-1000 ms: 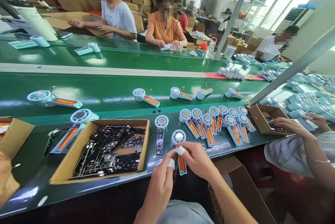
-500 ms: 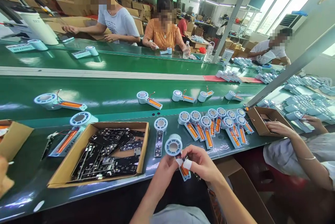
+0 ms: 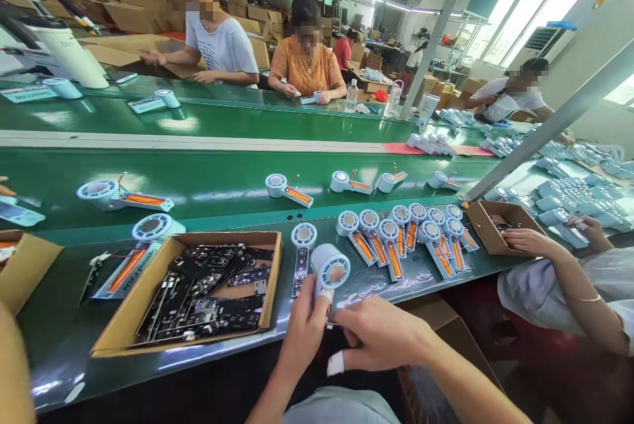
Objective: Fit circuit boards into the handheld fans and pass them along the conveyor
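My left hand [image 3: 306, 318] is closed around the handle of a light-blue handheld fan [image 3: 333, 268], its round head up and tilted, over the bench's front edge. My right hand [image 3: 379, 335] is at the lower handle, curled fingers against it. Its thumb, with a white wrap at the tip, is held apart below. The handle's inside is hidden by my hands. Just behind stands another fan head [image 3: 304, 235], with a black circuit board [image 3: 300, 271] in front of it. Left of my hands, a cardboard box [image 3: 275, 279] holds several loose circuit boards.
Fans with orange-strip handles [image 3: 391, 252] lie grouped on the right. More fans sit on the green belt [image 3: 222, 176]. A co-worker's hand [image 3: 529, 241] reaches into a small box [image 3: 478, 219]. A slanted metal post [image 3: 539, 133] crosses the right side.
The held fan has risen and turned its face rightward. My right thumb has left the handle. Fans on the near belt have shifted right. A hand and another fan appear at far left.
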A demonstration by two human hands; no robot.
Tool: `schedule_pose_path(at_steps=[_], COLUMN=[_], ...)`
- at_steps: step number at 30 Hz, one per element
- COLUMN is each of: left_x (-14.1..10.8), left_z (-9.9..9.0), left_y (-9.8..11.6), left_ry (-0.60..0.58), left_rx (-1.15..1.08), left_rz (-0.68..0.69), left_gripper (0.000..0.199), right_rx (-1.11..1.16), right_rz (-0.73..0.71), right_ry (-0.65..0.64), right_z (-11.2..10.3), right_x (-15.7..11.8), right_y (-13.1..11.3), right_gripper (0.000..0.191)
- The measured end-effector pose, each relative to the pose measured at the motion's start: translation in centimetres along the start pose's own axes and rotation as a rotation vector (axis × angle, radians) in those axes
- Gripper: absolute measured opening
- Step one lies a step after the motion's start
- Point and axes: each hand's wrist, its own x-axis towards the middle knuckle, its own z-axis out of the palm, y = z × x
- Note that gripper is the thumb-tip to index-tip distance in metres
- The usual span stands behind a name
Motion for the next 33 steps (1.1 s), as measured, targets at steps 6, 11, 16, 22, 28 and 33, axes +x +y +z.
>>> schedule_pose_path(at_steps=[6,11,16,22,28,33], left_x=[-0.4,-1.1,-1.2,-1.1,-0.4,-0.4], left_z=[-0.3,-0.2,0.5,1.3,1.7,1.3], left_y=[0.6,-0.8,-1.8,-0.4,0.5,-0.8], left_ry=[-0.251,-0.236,-0.096,0.022,0.013,-0.144], left_rx=[-0.484,-0.421,-0.166,-0.14,-0.319,-0.531], left_rz=[-0.168,-0.127,-0.063,-0.067,-0.12,-0.257], left_gripper=[0.049,0.054,0.049,0.026,0.018,0.045], right_rx=[0.487,0.813,0.901,0.536,0.027,-0.007], right_rz=[0.145,0.373,0.437,0.326,0.224,0.169], right_ry=[-0.014,0.101,0.253,0.572,0.728,0.772], right_z=[0.8,2.9,4.0,5.6,7.5,7.4], right_x=[1.1,0.6,0.3,-1.2,-2.1,-2.0], right_y=[0.2,0.5,0.2,-0.7,-0.2,0.0], right_gripper=[0.048,0.061,0.058,0.022,0.046,0.045])
